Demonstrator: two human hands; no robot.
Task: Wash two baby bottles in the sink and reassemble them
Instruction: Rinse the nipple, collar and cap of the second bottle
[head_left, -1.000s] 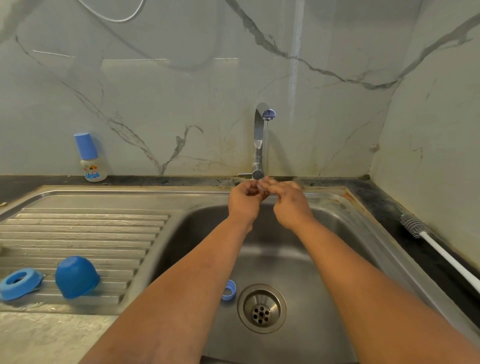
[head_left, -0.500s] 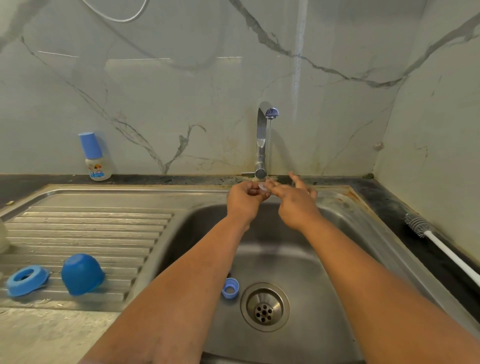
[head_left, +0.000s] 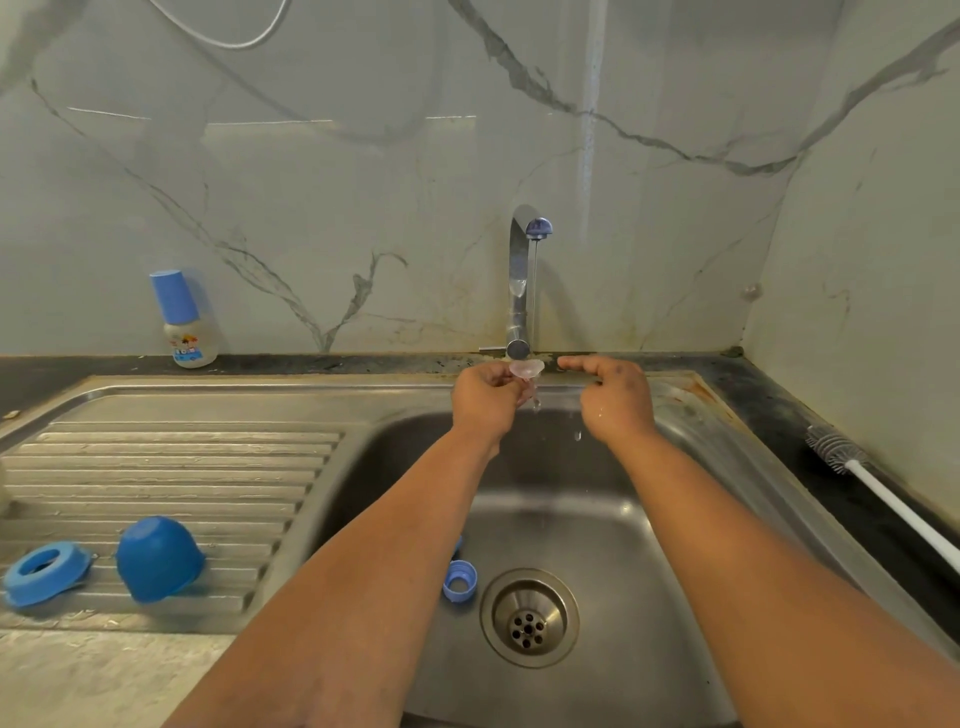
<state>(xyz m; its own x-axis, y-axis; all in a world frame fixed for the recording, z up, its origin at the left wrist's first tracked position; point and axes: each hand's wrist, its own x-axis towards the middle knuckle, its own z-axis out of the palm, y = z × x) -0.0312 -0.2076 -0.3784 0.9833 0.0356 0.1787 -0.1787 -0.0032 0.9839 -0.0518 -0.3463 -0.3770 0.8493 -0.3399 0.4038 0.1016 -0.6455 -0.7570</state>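
The left hand (head_left: 485, 397) pinches a clear silicone teat (head_left: 527, 370) with curled fingers, holding it right under the thin stream that falls from the tap (head_left: 521, 280) — water runs off the teat and drips into the sink (head_left: 561, 519). The right hand (head_left: 615, 397) hangs just beside the teat, to the right of the stream, gripping nothing; its fingers are loosely bent and the forefinger reaches toward the tap's base without touching the teat.

Down in the sink, in front of the tap, a small blue threaded ring (head_left: 460, 582) lies just left of the drain (head_left: 529, 617), partly hidden by the left forearm.

Well to the left of the tap, an assembled baby bottle (head_left: 184, 325) with a blue cap stands upright against the marble wall. Nearer than that, on the ribbed draining board (head_left: 171, 467), a blue dome cap (head_left: 158, 558) lies mouth down, and a blue collar ring (head_left: 47, 571) rests just to its left — apart from it, not touching.

Right of the tap, on the dark counter by the side wall, lies a bottle brush (head_left: 836, 454) with grey bristles and a white handle
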